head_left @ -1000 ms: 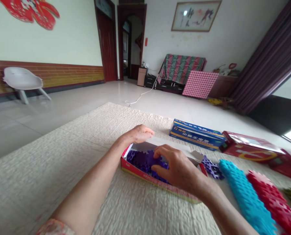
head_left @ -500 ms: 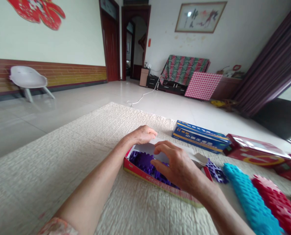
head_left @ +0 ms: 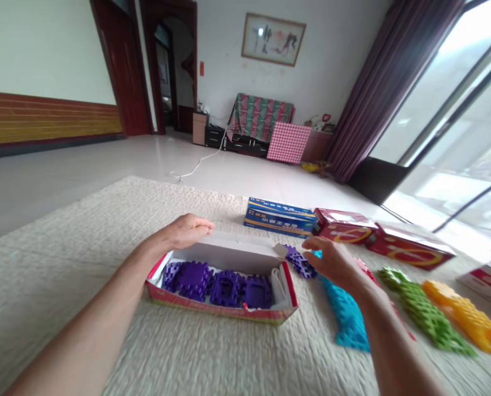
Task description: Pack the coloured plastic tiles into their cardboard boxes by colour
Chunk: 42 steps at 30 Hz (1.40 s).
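An open red cardboard box (head_left: 224,313) lies on the pale quilted mat, its white lid flap (head_left: 241,242) raised at the far side. Inside sit several purple interlocking plastic blocks (head_left: 193,280), with a white item at the box's right end. My left hand (head_left: 185,230) is at the flap's left corner, fingers closed together on its edge. Over to the right of the box, my right hand (head_left: 331,261) hovers with thumb and fingers apart, holding nothing. Close to its fingertips is a strip of purple blocks (head_left: 301,263) on the mat; a blue strip (head_left: 344,311) is partly behind that hand.
Beyond my right hand lie green (head_left: 429,313) and yellow block strips (head_left: 465,316), plus a red one mostly hidden by my arm. A blue box (head_left: 280,220) and red boxes (head_left: 410,245) stand in a row behind. The mat (head_left: 84,236) spreads left.
My right hand has left the inside of the box and moved right, toward the purple strip. My left hand stays at the flap. The view has turned right.
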Motion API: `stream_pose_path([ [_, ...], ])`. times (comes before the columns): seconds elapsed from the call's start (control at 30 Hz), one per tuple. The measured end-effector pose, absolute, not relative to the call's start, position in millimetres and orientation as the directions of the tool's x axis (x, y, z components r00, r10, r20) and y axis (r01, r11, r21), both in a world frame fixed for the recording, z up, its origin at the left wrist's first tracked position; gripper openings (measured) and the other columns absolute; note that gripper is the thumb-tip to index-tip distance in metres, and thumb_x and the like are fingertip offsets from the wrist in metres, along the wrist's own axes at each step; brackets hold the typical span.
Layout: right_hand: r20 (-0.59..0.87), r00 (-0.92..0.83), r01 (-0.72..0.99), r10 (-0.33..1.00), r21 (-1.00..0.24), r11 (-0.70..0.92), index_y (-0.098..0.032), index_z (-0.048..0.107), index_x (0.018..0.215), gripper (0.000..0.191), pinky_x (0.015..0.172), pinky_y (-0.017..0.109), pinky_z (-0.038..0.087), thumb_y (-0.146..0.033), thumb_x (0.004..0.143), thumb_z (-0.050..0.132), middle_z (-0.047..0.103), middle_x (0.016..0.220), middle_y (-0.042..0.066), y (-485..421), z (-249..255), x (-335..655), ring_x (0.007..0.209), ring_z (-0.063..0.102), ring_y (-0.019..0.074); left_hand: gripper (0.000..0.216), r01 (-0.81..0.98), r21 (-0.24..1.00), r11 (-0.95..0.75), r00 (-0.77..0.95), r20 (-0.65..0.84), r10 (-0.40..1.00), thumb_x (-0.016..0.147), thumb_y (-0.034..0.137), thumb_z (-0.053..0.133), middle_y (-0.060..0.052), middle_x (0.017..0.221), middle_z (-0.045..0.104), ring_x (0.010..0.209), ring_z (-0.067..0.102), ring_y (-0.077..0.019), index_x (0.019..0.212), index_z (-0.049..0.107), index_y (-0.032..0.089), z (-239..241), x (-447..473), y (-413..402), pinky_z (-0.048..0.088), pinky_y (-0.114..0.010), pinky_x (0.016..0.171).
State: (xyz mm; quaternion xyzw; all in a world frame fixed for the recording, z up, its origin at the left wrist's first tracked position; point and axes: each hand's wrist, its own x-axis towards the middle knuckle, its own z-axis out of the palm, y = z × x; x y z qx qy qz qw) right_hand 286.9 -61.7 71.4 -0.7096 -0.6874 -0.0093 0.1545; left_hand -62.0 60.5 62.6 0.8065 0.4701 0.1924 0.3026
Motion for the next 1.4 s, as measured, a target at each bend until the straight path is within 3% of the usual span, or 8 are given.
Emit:
stream_pose_path([
  [0.13, 0.007, 0.124, 0.992, 0.992, -0.019, -0.124, -0.017, 0.066, 0.100, 0.030, 0.081, 0.038, 0.041, -0.031, 0.075, 0.058, 0.070, 0.102, 0.013, -59.0, 54.1, 279.9, 0.097, 0.062, 0.0277, 0.036, 0.651, 0.648, -0.396, 0.493, 0.036, 0.869, 0.077, 0.037, 0.049, -0.001, 0.096, 0.075, 0.090, 0.066, -0.0192, 0.099, 0.073, 0.022, 60.3, -62.8, 62.1, 0.049, -0.030, 0.086],
  [0.23, -0.031, 0.171, 0.982, 0.985, 0.081, -0.168, -0.018, 0.064, 0.104, 0.038, 0.086, 0.043, 0.035, -0.034, 0.070, 0.063, 0.067, 0.108, 0.014, -60.2, 49.1, 275.9, 0.106, 0.056, 0.0318, 0.037, 0.658, 0.639, -0.399, 0.497, 0.031, 0.867, 0.078, 0.038, 0.048, 0.000, 0.095, 0.075, 0.089, 0.066, -0.0183, 0.099, 0.073, 0.022, 60.3, -62.8, 62.2, 0.048, -0.029, 0.086],
  [0.57, -0.113, 0.149, 0.983, 0.982, 0.127, -0.135, -0.022, 0.049, 0.132, 0.068, 0.094, 0.053, 0.027, -0.017, 0.065, 0.060, 0.057, 0.127, 0.012, -62.5, 42.7, 283.7, 0.118, 0.046, 0.0331, 0.036, 0.651, 0.646, -0.400, 0.502, 0.029, 0.864, 0.077, 0.037, 0.050, -0.002, 0.096, 0.074, 0.091, 0.065, -0.0195, 0.099, 0.074, 0.021, 63.4, -62.5, 59.3, 0.047, -0.031, 0.088],
  [0.8, -0.102, 0.071, 0.989, 0.992, 0.141, -0.056, -0.025, 0.052, 0.128, 0.067, 0.095, 0.061, 0.026, -0.004, 0.065, 0.051, 0.050, 0.136, 0.010, -63.6, 40.2, 284.2, 0.124, 0.039, 0.0332, 0.038, 0.643, 0.646, -0.411, 0.512, 0.037, 0.858, 0.077, 0.038, 0.050, -0.003, 0.096, 0.074, 0.089, 0.065, -0.0209, 0.099, 0.074, 0.019, 61.3, -63.2, 60.4, 0.047, -0.033, 0.084],
  [1.0, -0.076, 0.100, 0.983, 0.992, 0.159, -0.087, -0.022, 0.057, 0.119, 0.054, 0.094, 0.060, 0.028, -0.009, 0.067, 0.053, 0.055, 0.129, 0.012, -60.2, 38.6, 284.0, 0.124, 0.041, 0.0328, 0.040, 0.646, 0.667, -0.371, 0.480, 0.023, 0.877, 0.076, 0.040, 0.054, -0.003, 0.104, 0.074, 0.097, 0.065, -0.0212, 0.106, 0.072, 0.021, 63.8, -61.8, 57.8, 0.046, -0.033, 0.091],
  [1.1, 0.016, 0.105, 0.980, 0.994, 0.167, -0.107, -0.019, 0.059, 0.115, 0.048, 0.094, 0.059, 0.031, -0.014, 0.068, 0.055, 0.058, 0.124, 0.015, -59.2, 45.2, 285.7, 0.120, 0.045, 0.0338, 0.040, 0.670, 0.655, -0.350, 0.463, -0.001, 0.886, 0.076, 0.039, 0.054, -0.003, 0.107, 0.073, 0.098, 0.065, -0.0207, 0.107, 0.072, 0.021, 67.9, -60.5, 54.0, 0.045, -0.033, 0.091],
  [1.23, 0.215, 0.055, 0.998, 0.975, 0.023, -0.061, -0.014, 0.057, 0.120, 0.049, 0.091, 0.051, 0.040, -0.025, 0.073, 0.058, 0.062, 0.114, 0.018, -65.0, 71.7, 272.0, 0.106, 0.057, 0.0336, 0.041, 0.680, 0.649, -0.342, 0.461, -0.016, 0.887, 0.077, 0.037, 0.051, -0.004, 0.103, 0.074, 0.094, 0.065, -0.0196, 0.108, 0.071, 0.019, 72.2, -59.3, 50.5, 0.045, -0.031, 0.089],
  [1.4, 0.462, -0.200, 0.881, 0.864, -0.302, 0.365, -0.016, 0.056, 0.118, 0.044, 0.087, 0.038, 0.048, -0.028, 0.076, 0.059, 0.065, 0.110, 0.011, -82.3, 98.0, 215.2, 0.100, 0.062, 0.0239, 0.040, 0.676, 0.628, -0.384, 0.498, -0.005, 0.867, 0.078, 0.035, 0.050, -0.004, 0.093, 0.074, 0.085, 0.065, -0.0194, 0.104, 0.072, 0.017, 71.7, -59.9, 51.9, 0.046, -0.031, 0.081],
])
